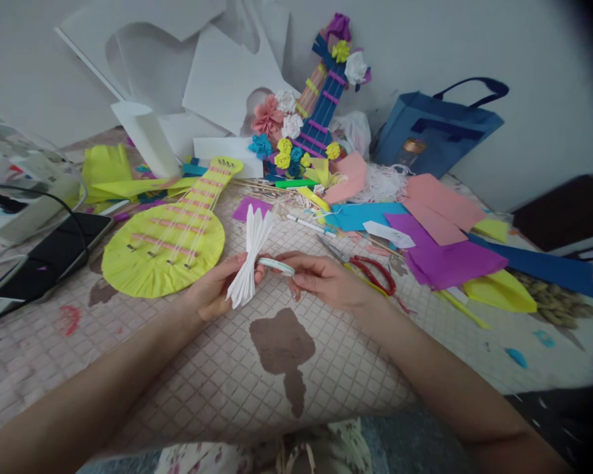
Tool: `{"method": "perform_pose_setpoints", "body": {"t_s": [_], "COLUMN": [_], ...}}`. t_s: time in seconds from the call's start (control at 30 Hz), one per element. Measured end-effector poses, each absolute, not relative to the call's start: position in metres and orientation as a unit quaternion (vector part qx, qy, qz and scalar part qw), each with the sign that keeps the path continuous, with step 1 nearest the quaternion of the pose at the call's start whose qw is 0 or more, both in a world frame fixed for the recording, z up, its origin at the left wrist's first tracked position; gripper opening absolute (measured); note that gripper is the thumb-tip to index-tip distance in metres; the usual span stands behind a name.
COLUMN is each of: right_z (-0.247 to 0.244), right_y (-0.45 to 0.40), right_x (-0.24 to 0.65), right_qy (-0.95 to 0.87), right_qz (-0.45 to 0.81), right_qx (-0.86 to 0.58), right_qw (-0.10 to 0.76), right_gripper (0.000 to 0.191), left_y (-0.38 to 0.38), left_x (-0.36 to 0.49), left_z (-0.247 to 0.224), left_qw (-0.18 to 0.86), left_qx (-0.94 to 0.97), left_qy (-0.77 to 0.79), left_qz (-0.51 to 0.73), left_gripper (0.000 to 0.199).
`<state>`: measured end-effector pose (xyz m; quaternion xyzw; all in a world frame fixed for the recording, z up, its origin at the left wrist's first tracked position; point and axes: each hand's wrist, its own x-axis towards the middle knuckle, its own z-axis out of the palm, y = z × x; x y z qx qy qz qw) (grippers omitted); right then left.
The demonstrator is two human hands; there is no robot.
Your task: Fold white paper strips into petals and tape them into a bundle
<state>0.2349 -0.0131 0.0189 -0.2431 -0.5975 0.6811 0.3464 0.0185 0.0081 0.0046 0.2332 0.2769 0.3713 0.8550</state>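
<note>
My left hand (216,284) pinches a bunch of pleated white paper (251,260), gathered at its middle and fanned out above and below. In my right hand (323,280) is a narrow pale roll of tape (275,265), held edge-on with its near side against the gathered waist of the paper. Whether a strip runs from the roll onto the paper cannot be made out. A yellow paper-covered lute shape (164,247) with pink bars and white strings lies left of my hands. Red-handled scissors (375,271) rest just beyond my right wrist.
Coloured paper sheets, including a purple one (439,253), spread over the right side. A decorated blue paper instrument (320,108) leans at the back beside a blue bag (437,131). At left are a black phone (54,253), cables and a power strip (24,197). A white roll (148,141) stands behind.
</note>
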Motion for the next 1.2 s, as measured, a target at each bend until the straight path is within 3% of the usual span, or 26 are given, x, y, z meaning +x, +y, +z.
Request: {"method": "perform_pose_setpoints", "body": {"t_s": [0.23, 0.53, 1.2], "right_z": [0.0169, 0.0212, 0.0215], "right_y": [-0.0155, -0.0190, -0.0200], "right_x": [0.2312, 0.2298, 0.2278], "right_qy": [-0.560, -0.552, -0.554], "right_qz": [0.702, 0.693, 0.659], "right_qx": [-0.244, -0.261, -0.341], "right_qw": [0.366, 0.384, 0.378], "right_gripper": [0.025, 0.018, 0.010], "left_y": [0.0065, 0.0059, 0.0038], "left_x": [0.0170, 0.0211, 0.0205], "left_z": [0.0030, 0.0080, 0.0044], "left_qw": [0.851, 0.826, 0.793], "left_qx": [0.252, 0.355, 0.374], "left_qy": [0.276, 0.243, 0.317], "left_qz": [0.368, 0.364, 0.360], "left_gripper": [0.007, 0.029, 0.026]}}
